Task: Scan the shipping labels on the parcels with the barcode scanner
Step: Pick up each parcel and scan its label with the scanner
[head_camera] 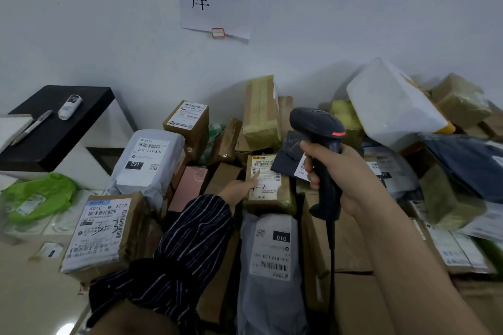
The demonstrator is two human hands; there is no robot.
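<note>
My right hand (345, 171) grips the handle of a black barcode scanner (319, 130), its head raised and aimed toward the pile, its cable hanging down. My left hand (239, 187), in a striped sleeve, reaches forward and its fingers touch the white shipping label (268, 179) on a brown cardboard parcel (283, 201) marked by hand "4-2". A dark small bag parcel (288, 158) lies just right of that label, under the scanner. A grey poly bag parcel (272, 253) with a "010" label lies in front.
Many parcels are heaped against the white wall: a box marked "3-3" (103, 228), a grey bag "231" (149, 160), a white foam box (392, 106), taped cartons. A black shelf (54, 122) at left carries a pen and a small device. A green bag (38, 196) lies lower left.
</note>
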